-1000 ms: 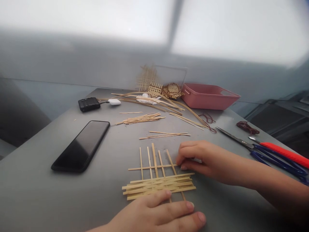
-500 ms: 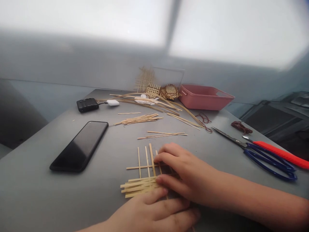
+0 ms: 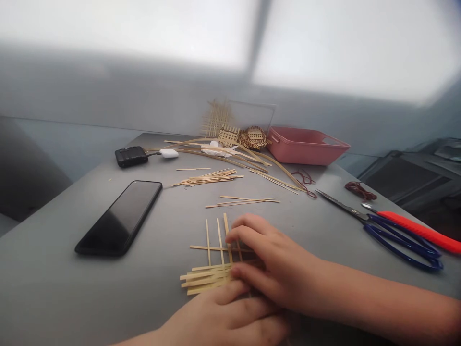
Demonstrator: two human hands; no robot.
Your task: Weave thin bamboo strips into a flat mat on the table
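At 6 o'clock, the left hand [image 3: 223, 319], grip open, pins the half-woven mat [image 3: 207, 271]. The right hand [image 3: 273, 262] works it, grip unclear. The next pass likely needs careful threading.

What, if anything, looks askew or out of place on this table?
The half-woven strip mat under the left hand and right hand is loose: its upright strips fan out unevenly, and one cross strip lies apart from the packed rows. Loose strips lie scattered beyond it.
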